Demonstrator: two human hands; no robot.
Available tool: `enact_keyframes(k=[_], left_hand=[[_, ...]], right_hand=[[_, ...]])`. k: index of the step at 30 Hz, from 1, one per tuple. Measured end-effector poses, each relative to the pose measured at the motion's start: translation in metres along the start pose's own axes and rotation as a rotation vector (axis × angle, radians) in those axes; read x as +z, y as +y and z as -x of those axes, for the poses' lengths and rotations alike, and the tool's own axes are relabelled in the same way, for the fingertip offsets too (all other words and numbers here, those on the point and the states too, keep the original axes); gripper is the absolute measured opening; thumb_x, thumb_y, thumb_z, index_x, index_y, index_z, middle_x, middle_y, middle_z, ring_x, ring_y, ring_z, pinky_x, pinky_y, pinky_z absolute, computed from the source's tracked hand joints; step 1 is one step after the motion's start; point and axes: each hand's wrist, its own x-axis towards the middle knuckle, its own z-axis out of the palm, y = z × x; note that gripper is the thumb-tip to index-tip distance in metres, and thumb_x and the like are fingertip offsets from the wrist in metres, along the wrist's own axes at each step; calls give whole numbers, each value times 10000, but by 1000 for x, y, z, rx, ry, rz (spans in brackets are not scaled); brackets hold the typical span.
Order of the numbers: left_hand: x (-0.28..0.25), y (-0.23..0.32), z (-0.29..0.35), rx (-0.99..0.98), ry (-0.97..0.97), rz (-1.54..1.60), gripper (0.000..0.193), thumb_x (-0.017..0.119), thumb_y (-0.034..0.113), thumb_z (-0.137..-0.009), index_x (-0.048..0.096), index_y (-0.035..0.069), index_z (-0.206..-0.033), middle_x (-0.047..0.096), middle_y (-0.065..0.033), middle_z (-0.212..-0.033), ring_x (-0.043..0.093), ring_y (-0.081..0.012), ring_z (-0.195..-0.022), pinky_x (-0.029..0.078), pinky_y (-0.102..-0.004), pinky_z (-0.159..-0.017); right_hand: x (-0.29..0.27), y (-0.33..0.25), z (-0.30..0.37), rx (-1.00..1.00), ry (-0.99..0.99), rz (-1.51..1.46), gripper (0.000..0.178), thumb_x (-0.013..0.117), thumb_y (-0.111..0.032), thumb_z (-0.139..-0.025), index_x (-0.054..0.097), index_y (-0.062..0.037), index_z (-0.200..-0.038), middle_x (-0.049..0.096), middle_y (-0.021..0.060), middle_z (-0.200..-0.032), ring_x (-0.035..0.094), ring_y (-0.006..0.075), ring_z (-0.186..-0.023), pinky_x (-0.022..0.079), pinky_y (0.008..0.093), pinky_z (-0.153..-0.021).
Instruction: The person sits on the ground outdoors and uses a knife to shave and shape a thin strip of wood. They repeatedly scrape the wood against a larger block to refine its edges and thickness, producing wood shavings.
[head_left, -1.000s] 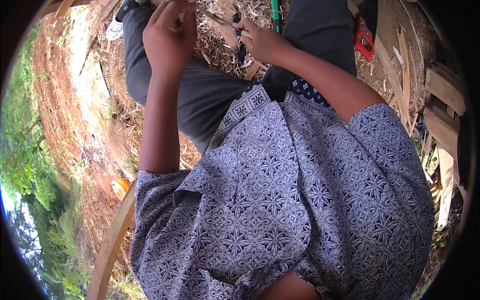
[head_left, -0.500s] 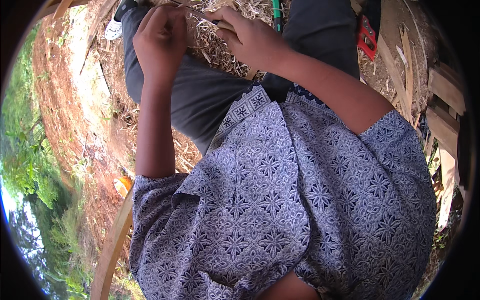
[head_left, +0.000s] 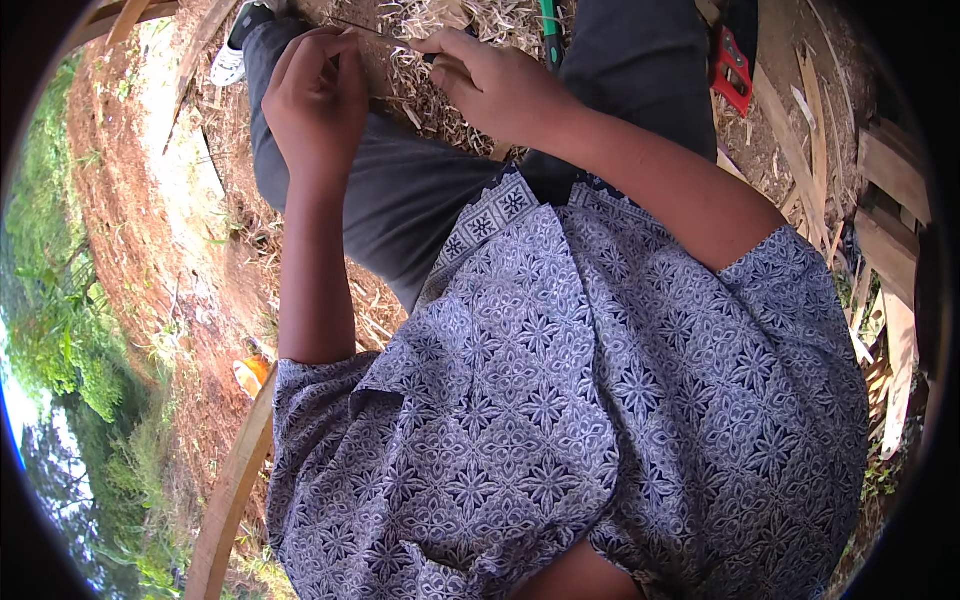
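Note:
At the top of the view, my right hand point(head_left: 500, 88) is closed round the handle of a thin-bladed knife point(head_left: 372, 34). Its narrow blade points left and passes just beyond the fingertips of my other hand. A bit of dark handle shows under the right fingers. My left hand point(head_left: 318, 95) is closed in a pinch, thumb against fingers, beside the blade; what it holds is too small or hidden to make out. Both hands are above my spread legs in dark trousers point(head_left: 410, 195).
Pale wood shavings point(head_left: 440, 95) cover the ground between my legs. A green-handled tool point(head_left: 551, 35) lies there. By my right leg is a red saw handle point(head_left: 733, 75), with wood strips and boards point(head_left: 888, 250) farther right. A curved plank point(head_left: 232, 490) stands at left, near an orange object point(head_left: 252, 374).
My left hand has shifted slightly down and left. The right hand has moved a little left and down, and more of the blade shows past the left fingertips.

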Motion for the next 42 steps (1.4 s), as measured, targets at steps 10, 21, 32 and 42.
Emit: enact_keyframes(k=[10,21,32,42], left_hand=[[-2,1,0,23,18,25,39,761,46,-907,724,43,-920,764,-103,-960,736,-185,-776,560,-292,-658],[3,11,2,45,19,27,45,762,27,-895,734,46,-924,760,-105,-961,736,-208,-811,556,-303,-687],[-1,4,3,27,4,31,54,753,23,-898,728,50,-937,765,-99,-972,741,-206,-821,563,-313,-683],[-4,-2,0,37,13,-20,41,765,62,-903,727,49,-911,767,-106,-950,741,-210,-801,565,-323,-697]], right_hand=[[22,88,3,140,0,214,321,593,-227,-1012,590,-186,-1330,656,131,-716,666,316,-630,506,437,-604],[8,61,2,121,-42,40,307,526,-291,-1083,607,-183,-1358,559,58,-650,549,131,-560,426,335,-554],[-5,7,4,82,-51,-25,289,533,-281,-1066,620,-172,-1319,725,109,-891,712,240,-746,532,384,-677],[25,66,2,118,-11,86,273,550,-275,-1042,615,-173,-1287,726,138,-905,718,347,-784,553,434,-701]])
